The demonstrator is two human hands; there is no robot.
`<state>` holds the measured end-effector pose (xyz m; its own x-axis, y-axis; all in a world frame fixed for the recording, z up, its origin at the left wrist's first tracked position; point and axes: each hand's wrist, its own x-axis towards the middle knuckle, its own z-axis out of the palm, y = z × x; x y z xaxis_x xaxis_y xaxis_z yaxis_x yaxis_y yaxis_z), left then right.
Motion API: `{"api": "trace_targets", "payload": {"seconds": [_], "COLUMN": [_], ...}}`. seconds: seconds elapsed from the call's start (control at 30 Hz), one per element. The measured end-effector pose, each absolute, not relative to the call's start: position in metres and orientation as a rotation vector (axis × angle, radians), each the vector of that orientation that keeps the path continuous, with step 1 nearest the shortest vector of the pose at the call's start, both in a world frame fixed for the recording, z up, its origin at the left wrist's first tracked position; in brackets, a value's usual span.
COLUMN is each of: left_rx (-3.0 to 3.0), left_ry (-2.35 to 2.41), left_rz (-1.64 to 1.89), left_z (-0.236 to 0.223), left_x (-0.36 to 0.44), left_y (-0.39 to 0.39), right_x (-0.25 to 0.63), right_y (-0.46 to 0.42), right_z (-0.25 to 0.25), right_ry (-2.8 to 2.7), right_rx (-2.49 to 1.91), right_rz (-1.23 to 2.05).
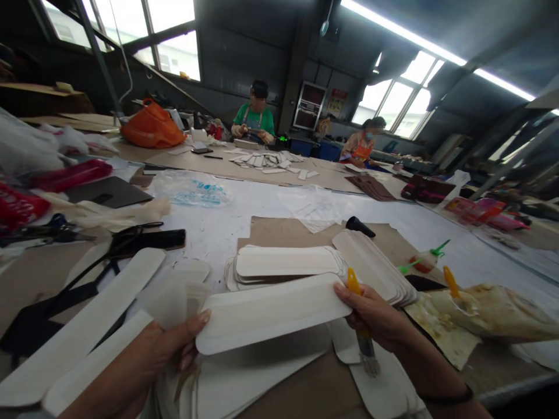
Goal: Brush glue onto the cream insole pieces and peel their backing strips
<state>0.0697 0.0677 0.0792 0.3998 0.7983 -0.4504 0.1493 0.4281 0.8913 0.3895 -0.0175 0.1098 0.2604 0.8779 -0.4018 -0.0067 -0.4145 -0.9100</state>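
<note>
A long white rounded-end panel is held up in front of me, slightly tilted. My left hand is closed on its left end, thumb on top. At the other end, my right hand pinches the panel and also grips a brush with a yellow handle, its bristles pointing down. Just behind lies a stack of similar white panels. A second stack fans out to the right. More white pieces lie beneath the held panel, partly hidden by it.
Long white strips and scissors lie at the left. On the right are a stained bag with another yellow-handled brush and a green-tipped bottle. Two co-workers sit across the table, one near a pile of white pieces.
</note>
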Motion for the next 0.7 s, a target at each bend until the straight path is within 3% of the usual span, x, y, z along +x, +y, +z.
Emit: {"api": "trace_targets", "payload": {"seconds": [0.23, 0.37, 0.7], "left_rx": [1.177, 1.219, 1.185], "left_ry": [1.075, 1.128, 1.216], "left_rz": [0.601, 0.603, 0.695], "left_z": [0.097, 0.099, 0.090], "left_x": [0.108, 0.124, 0.121], "left_y": [0.126, 0.146, 0.151], "right_x": [0.415, 0.427, 0.438], "right_y": [0.018, 0.033, 0.046], "right_z": [0.127, 0.126, 0.122], "right_ry": [-1.022, -1.261, -1.451], "right_rx": [-1.856, -2.126, -2.388], "right_rz": [1.058, 0.738, 0.229]}}
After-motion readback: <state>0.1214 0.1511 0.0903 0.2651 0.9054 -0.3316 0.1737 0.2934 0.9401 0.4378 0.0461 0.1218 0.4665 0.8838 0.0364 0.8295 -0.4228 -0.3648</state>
